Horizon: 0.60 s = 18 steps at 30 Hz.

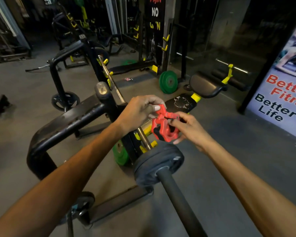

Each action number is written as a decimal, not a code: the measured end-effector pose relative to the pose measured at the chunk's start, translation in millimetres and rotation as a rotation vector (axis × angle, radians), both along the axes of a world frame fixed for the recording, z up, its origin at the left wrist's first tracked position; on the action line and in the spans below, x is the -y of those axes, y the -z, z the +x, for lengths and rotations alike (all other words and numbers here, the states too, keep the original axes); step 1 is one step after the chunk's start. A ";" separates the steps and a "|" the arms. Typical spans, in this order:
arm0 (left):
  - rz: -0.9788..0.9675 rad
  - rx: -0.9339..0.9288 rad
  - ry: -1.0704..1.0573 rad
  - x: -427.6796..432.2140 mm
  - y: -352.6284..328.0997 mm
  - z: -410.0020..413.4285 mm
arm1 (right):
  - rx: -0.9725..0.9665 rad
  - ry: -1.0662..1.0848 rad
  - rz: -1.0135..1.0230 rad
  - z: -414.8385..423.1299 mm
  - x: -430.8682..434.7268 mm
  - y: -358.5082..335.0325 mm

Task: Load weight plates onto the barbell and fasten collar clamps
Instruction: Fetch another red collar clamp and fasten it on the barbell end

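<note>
A red collar clamp (162,127) is held in the air above the barbell, between both hands. My left hand (138,112) pinches its raised lever at the top. My right hand (190,129) grips its ring from the right side. Below them the barbell (176,194) rests on a black bench rack, its dark sleeve running toward me. Two dark weight plates (158,165) sit on that sleeve, against the bar's shoulder. The clamp is off the sleeve.
A green plate (120,155) leans under the rack. Two more green plates (167,82) stand on the floor beyond the bench pad (179,104). A second small clamp (127,79) lies on the floor. A black frame (72,120) spans the left; a poster (280,101) stands right.
</note>
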<state>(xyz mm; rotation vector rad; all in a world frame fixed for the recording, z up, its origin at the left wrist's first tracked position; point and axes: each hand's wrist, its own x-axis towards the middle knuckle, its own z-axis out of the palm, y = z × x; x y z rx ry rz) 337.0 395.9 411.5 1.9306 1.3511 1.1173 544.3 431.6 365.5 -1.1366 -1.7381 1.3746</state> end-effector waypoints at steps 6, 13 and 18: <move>-0.056 0.141 0.023 55.4 18.5 36.5 | 0.003 0.004 0.061 27.3 45.9 15.1; -0.133 0.315 0.007 151.1 48.9 76.3 | -0.148 0.144 0.010 38.4 115.6 34.4; -0.228 0.378 -0.042 204.0 77.9 74.6 | -0.141 0.152 0.062 41.0 169.3 51.1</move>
